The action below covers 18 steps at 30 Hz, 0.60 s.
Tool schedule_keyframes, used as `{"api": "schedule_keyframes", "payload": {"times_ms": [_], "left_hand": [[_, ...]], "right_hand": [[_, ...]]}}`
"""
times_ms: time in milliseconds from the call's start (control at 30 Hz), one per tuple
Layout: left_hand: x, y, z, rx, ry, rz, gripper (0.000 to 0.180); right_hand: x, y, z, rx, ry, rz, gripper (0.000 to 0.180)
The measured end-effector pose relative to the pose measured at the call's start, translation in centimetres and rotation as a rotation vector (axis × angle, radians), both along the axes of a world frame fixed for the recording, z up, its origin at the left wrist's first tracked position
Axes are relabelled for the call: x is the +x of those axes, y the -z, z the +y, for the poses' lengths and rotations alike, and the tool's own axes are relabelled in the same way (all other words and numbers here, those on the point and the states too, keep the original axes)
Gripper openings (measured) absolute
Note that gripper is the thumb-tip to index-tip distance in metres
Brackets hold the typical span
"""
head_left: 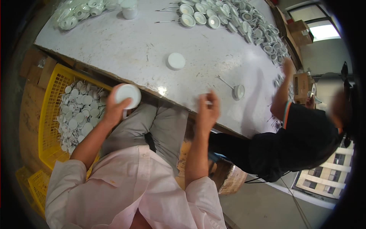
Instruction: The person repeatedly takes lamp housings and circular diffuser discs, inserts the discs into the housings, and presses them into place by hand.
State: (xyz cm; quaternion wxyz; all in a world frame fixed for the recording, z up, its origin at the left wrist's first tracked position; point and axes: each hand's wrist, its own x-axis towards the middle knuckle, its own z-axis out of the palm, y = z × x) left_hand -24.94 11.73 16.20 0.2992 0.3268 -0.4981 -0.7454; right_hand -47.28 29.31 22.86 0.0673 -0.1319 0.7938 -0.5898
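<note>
My left hand (pixel 114 108) grips a round white lamp housing (pixel 128 95), held above my lap beside the yellow crate. My right hand (pixel 207 110) hovers at the near edge of the white table (pixel 126 45), its fingers pinched on a small white part (pixel 208 102) that is mostly hidden. A round white disc (pixel 176 61) lies alone on the table, farther out. A single white lamp with a wire clip (pixel 238 91) rests to the right of my right hand.
A yellow crate (pixel 51 99) of several white lamp parts stands at my left. Rows of white lamps (pixel 236 19) line the far right of the table, a bag of them (pixel 76 13) at far left. A person in black (pixel 301 133) reaches onto the table at right.
</note>
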Motion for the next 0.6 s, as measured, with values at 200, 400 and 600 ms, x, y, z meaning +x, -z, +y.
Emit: {"api": "schedule_keyframes", "payload": {"times_ms": [200,400,600], "left_hand": [[10.0,5.8,-6.2,0.138,-0.208,-0.372,0.038],[24.3,19.2,-11.4,0.374,-0.334,-0.578,0.045],[37.2,26.6,-13.3,-0.39,-0.316,-1.396,0.057]], "right_hand": [[-15.1,3.2,6.2,0.511,0.467,0.453,0.07],[-17.8,3.6,6.6,0.437,0.337,0.226,0.081],[-13.3,2.9,5.1,0.021,0.154,0.205,0.079]]}}
